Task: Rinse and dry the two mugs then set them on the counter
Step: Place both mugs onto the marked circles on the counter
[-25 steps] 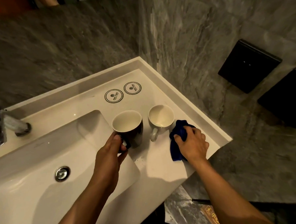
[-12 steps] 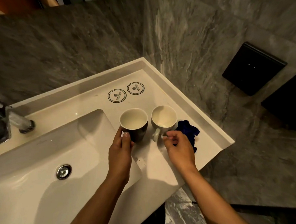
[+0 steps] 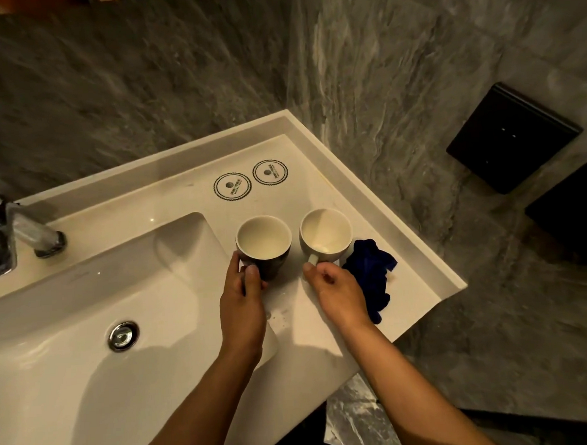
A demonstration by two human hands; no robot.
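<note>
The left hand (image 3: 243,303) is closing its fingers around the handle side of the dark glazed ceramic mug with a pale interior (image 3: 264,246), which is standing upright on the white stone counter (image 3: 414,284) just right of the basin's edge. Beside it, close but not touching, the white ceramic mug (image 3: 325,234) is also standing upright, and the right hand (image 3: 336,289) is pinching its small white handle between thumb and forefinger. A second ago that right hand was pressing the crumpled dark-blue cloth (image 3: 373,272) against the counter; it has since let the cloth go and moved across to the white mug, leaving the cloth lying loose just right of it. The dark mug has meanwhile shifted slightly toward the back of the counter, nearer the two round printed paper coasters (image 3: 250,179). This suggests the drying is over — the cloth is being abandoned and both mugs are being handled by their handles only. Both interiors are looking empty, though whether any moisture is remaining is too fine to tell. The chrome faucet (image 3: 17,233) and the white sink basin (image 3: 70,336) with its drain are sitting unused to the left, so the task appears to be in its final placement, perhaps only a last nudge to square the mugs up.
</note>
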